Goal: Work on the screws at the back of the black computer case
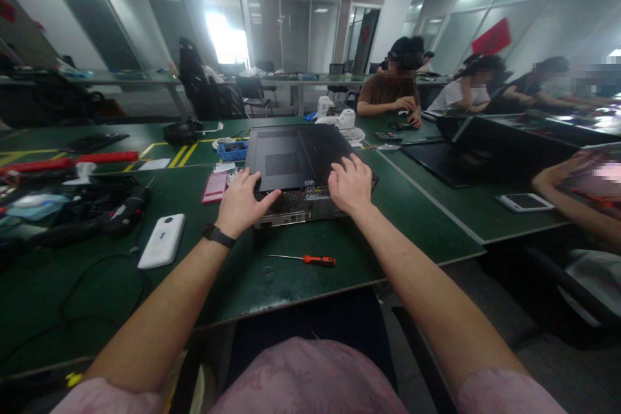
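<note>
- At the clock's centre, with the wearer at six o'clock: black computer case (281, 149), lying flat on the green tabletop (412, 229), perforated vent in its upper panel, ports along its near side.
- Left hand (241, 204): fingers spread wide, thumb well apart and across the near edge; laid on the case's near corner towards eight o'clock. Dark band (218, 235) on the wrist.
- Right hand (352, 186): fingers loosely spread and slightly bent, resting on the upper panel at the near corner towards four o'clock. Any hold beneath its palm cannot be told.
- Markings: small pale label (309, 183) at the upper panel's near edge; lettering too small to read.
- Six o'clock: screwdriver (319, 261) with red and black handle, shaft pointing to nine, apart from both hands.
- Eight o'clock: white device (162, 242), rounded corners, bearing a legible black "7".
- Nine o'clock: pink-red flat item (214, 188) beside the left hand; print illegible.
- Ten o'clock: blue tray (231, 152), near the case.
- One o'clock: white fan (345, 120); beyond it, seated person in brown (381, 100).
- Three o'clock: white phone (527, 202), well apart.
</note>
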The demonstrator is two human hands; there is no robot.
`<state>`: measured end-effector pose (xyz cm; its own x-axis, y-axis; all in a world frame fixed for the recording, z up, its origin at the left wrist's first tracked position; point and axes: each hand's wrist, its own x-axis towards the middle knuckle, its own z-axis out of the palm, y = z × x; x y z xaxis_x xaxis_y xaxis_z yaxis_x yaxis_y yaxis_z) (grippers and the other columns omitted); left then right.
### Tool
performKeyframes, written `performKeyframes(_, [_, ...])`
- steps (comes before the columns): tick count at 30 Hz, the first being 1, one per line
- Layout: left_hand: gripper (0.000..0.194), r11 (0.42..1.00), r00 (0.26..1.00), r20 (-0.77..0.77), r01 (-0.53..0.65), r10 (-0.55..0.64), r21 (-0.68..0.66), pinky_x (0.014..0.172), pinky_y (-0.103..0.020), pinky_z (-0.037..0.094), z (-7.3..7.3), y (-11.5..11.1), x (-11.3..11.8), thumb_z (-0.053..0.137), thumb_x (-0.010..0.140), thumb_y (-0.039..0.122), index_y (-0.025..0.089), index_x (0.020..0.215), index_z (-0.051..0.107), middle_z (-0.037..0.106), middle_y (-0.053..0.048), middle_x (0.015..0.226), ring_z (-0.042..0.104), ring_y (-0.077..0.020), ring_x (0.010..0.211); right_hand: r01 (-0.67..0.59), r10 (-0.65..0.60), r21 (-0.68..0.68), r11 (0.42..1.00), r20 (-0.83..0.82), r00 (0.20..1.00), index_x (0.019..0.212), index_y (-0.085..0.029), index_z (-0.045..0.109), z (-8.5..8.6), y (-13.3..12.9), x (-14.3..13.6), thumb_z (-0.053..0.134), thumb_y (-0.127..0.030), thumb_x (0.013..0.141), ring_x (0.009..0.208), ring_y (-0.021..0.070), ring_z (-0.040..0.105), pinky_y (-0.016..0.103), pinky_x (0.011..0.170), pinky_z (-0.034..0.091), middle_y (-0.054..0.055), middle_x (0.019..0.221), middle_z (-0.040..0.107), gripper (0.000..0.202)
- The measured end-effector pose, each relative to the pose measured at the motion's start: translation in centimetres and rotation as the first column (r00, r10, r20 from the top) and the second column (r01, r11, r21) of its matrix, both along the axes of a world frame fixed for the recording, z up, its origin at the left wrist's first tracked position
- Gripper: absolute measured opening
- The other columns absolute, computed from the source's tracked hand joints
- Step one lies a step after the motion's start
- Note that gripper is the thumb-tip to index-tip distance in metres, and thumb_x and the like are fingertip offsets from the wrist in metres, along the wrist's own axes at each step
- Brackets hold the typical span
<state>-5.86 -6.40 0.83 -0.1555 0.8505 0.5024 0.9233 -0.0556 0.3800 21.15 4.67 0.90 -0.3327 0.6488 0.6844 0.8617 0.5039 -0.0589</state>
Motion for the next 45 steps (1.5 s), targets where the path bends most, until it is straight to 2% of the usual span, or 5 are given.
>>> performKeyframes(10, [0.072,1.000,1.000,-0.007,0.007,-0.007,0.017,0.127,-0.054,0.033,-0.2,0.0,0.0,0.061,0.093,0.066,0.013,0.141,0.062,0.051,-0.021,0.161,0.043,-0.0367,0.154,-0.158,0.153,-0.029,0.987,-0.119,0.981,0.137,-0.016,0.061,-3.1,-6.2,1.1,0.052,-0.039,0.102,0.151,0.0351,0.040,0.055,0.121,0.035,0.021,0.154,0.053,0.043])
performKeyframes(17, [0.073,1.000,1.000,0.007,0.020,-0.020,0.004,0.127,-0.054,0.032,-0.2,0.2,-0.3,0.063,0.093,0.064,0.009,0.141,0.060,0.047,-0.025,0.162,0.041,-0.0385,0.154,-0.444,0.443,-0.458,0.770,-0.116,0.889,0.119,-0.019,0.071,-8.1,-13.5,2.6,0.073,-0.040,0.091,0.116,0.0319,0.062,0.051,0.100,0.051,0.016,0.123,0.069,0.035])
performKeyframes(30, [0.031,0.994,1.000,0.009,-0.003,0.004,-0.106,0.098,-0.045,0.054,-3.9,-9.3,0.4,0.057,0.098,0.045,0.021,0.113,0.069,0.068,-0.011,0.108,0.066,-0.0291,0.105,-0.440,0.423,-0.508,0.740,-0.157,0.893,0.112,-0.021,0.074,-9.6,-13.4,2.3,0.072,-0.030,0.092,0.118,0.0314,0.060,0.051,0.100,0.048,0.013,0.122,0.071,0.022])
performKeyframes(35, [0.028,0.871,0.974,0.051,0.221,-0.221,-0.439,0.088,-0.043,0.057,-6.8,-9.5,-0.1,0.059,0.095,0.040,0.023,0.106,0.078,0.073,-0.010,0.102,0.070,-0.0282,0.095,-0.442,0.419,-0.501,0.744,-0.166,0.893,0.111,-0.021,0.074,-9.9,-13.4,2.3,0.071,-0.028,0.093,0.118,0.0303,0.060,0.050,0.100,0.048,0.013,0.121,0.071,0.019])
performKeyframes(45, [0.024,0.884,0.963,0.056,0.264,-0.264,-0.386,0.087,-0.040,0.056,-7.9,-8.5,0.6,0.052,0.099,0.031,0.023,0.095,0.073,0.071,-0.010,0.098,0.068,-0.0257,0.093,-0.495,0.444,-0.493,0.716,-0.225,0.867,0.111,-0.022,0.074,-9.8,-13.3,2.8,0.067,-0.024,0.097,0.114,0.0284,0.061,0.048,0.101,0.048,0.011,0.118,0.073,0.016])
